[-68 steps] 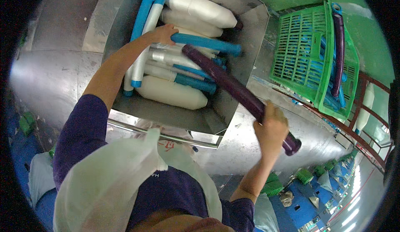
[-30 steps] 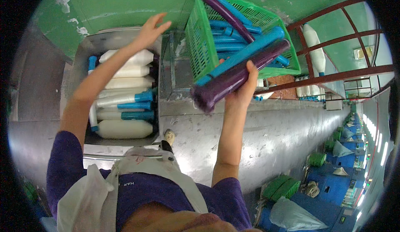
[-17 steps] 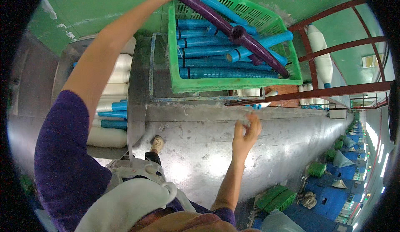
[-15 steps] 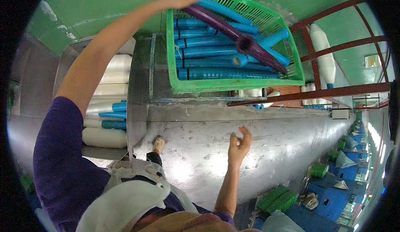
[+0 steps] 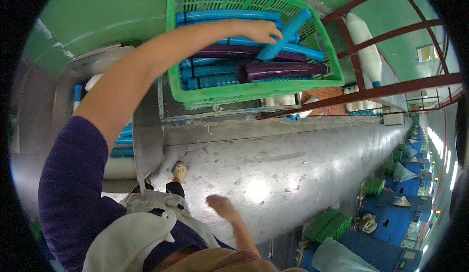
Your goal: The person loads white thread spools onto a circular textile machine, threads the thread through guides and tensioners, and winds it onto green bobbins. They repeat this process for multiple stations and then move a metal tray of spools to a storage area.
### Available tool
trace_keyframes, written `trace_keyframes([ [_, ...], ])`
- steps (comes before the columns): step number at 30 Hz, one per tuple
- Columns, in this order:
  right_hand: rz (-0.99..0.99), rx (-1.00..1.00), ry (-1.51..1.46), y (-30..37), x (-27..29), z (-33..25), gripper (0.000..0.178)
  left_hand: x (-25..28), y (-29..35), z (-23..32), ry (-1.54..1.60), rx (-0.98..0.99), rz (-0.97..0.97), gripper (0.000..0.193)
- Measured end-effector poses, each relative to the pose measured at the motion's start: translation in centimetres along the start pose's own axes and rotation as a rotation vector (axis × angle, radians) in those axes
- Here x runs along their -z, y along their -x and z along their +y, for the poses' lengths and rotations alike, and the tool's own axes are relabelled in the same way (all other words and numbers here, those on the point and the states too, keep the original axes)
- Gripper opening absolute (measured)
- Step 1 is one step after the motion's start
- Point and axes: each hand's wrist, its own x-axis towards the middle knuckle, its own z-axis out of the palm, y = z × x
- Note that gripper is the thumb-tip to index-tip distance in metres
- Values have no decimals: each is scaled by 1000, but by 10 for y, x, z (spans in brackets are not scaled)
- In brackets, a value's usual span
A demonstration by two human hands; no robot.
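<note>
My left hand (image 5: pixel 261 31) reaches over the green plastic crate (image 5: pixel 220 94), its fingers curled against a blue tube (image 5: pixel 291 28) that slants across the pile. Under that tube lie several more blue tubes (image 5: pixel 229 15), roughly parallel to the crate's long side. Two purple tubes rest among them: one purple tube (image 5: pixel 283 70) shows its open end near the front wall, and part of the other is covered. Low over the floor, in front of my apron, is my right hand (image 5: pixel 222 207); motion smears its fingers, and no object shows in it.
Left of the crate stands a metal bin (image 5: pixel 146 150) with white yarn cones and blue tubes, partly behind my left arm. A red-brown metal frame (image 5: pixel 361 96) with a white yarn cone (image 5: pixel 364 45) adjoins on the right. Blue machines (image 5: pixel 381 223) line the lower right.
The purple tubes now lie flatter in the crate. My left hand has moved from the far left corner rightward to the slanting blue tube. My right hand has drawn back toward my body.
</note>
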Motion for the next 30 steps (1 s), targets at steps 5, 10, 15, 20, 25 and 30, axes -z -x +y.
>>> trace_keyframes([
  [5,-511,-71,-81,64,-29,5,31,-54,-18,14,-546,221,-188,55],
  [10,-345,29,-10,80,-65,24,31,-1,23,-43,-882,180,-186,52],
  [15,-130,-54,768,50,-100,52,18,54,99,-16,-782,147,40,49],
  [20,61,516,924,25,-116,80,22,96,231,39,-729,90,203,47],
  [25,-203,418,744,46,-121,82,22,104,480,52,-882,337,597,40],
  [30,-388,114,597,48,-141,17,20,65,666,34,-946,855,258,35],
])
